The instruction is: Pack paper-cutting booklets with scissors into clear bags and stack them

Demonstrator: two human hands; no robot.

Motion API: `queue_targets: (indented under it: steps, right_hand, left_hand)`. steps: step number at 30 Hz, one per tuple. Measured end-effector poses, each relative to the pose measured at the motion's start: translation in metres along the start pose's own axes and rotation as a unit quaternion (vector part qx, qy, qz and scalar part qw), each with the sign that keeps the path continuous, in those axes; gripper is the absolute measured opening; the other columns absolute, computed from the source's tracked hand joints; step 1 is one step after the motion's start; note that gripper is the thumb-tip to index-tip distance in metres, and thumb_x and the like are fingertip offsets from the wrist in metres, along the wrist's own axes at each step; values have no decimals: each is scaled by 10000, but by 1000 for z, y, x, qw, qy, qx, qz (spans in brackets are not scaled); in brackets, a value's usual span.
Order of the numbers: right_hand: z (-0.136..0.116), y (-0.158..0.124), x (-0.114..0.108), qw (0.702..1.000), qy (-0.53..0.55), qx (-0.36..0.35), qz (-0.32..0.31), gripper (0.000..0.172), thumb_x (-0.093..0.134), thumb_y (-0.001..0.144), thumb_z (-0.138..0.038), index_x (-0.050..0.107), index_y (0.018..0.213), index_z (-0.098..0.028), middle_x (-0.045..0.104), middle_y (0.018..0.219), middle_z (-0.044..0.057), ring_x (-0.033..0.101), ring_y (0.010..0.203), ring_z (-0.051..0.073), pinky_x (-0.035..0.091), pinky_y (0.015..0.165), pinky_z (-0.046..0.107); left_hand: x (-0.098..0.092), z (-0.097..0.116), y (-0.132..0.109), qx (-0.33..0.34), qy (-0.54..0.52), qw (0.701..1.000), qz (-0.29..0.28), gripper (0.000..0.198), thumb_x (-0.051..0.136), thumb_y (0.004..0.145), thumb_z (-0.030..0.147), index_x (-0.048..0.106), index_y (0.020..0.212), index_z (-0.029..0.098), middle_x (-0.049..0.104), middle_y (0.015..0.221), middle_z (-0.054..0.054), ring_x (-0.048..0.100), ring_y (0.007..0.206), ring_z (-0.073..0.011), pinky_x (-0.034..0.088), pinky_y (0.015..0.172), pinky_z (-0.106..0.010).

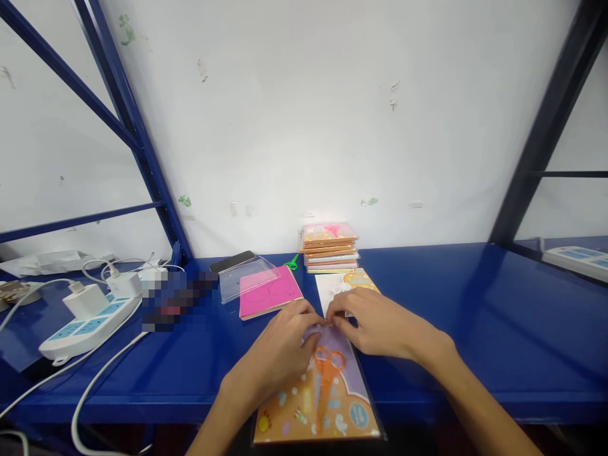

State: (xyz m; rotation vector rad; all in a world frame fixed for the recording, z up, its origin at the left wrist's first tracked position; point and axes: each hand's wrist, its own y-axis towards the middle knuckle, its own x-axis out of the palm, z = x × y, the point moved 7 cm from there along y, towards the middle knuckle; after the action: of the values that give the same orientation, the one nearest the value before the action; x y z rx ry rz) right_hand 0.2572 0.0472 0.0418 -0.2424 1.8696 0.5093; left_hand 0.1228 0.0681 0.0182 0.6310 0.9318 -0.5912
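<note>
A plastic-wrapped booklet (289, 411) with an orange, cartoon-patterned cover lies at the table's front edge, its lower part jutting out toward me. Orange scissors (325, 386) show under its clear wrapper. At its far end my left hand (292, 339) has the fingers closed in a pinch on the wrapper. My right hand (363, 320) pinches the same edge from the other side, fingertips close to the left ones. What exactly sits between the fingertips is too small to make out. Just beyond my right hand is a white and orange printed sheet or booklet (327, 285), partly covered by it.
A pink pad (270, 291) lies left of my hands, beside a clear plastic case (237, 278), a black phone (232, 261) and small green scissors (292, 262). Several wrapped booklets (330, 247) are stacked against the wall. A power strip (90, 323) with cables stands at left.
</note>
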Motion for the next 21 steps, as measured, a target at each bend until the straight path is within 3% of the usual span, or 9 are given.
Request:
queue_targets:
  steps: [7,10,17,21]
  right_hand:
    - [5,1,-2,999,4,32,1,311,507,842,-141,799,929,-205,792,926,75,670,903,233,432,785,325]
    - [1,1,-2,1000,13,18,-2,319,524,834,-149,813,951,-216,799,943,75,671,920,238,429,786,322]
    - [-4,0,-2,999,22,27,-5,295,527,775,-128,814,796,-196,790,832,77,659,779,201,425,692,289]
    - [-11,1,0,999,32,14,-15,294,522,765,-118,792,704,-215,769,734,51,640,692,173,415,672,286]
  left_hand:
    - [-4,1,-3,-33,22,999,-4,223,516,949,215,714,1052,209,673,1108,-67,608,1076,-243,461,954,-383]
    - [-4,6,-5,-18,16,1000,-11,259,505,930,190,704,1094,212,666,1158,-70,598,1111,-241,461,976,-374]
    - [-5,7,-9,-58,82,995,0,257,464,926,183,717,973,183,681,1048,-105,631,982,-257,487,851,-379]
    - [-1,12,-10,-36,84,996,-17,289,442,883,104,708,957,191,676,1043,-103,633,972,-233,478,851,-336]
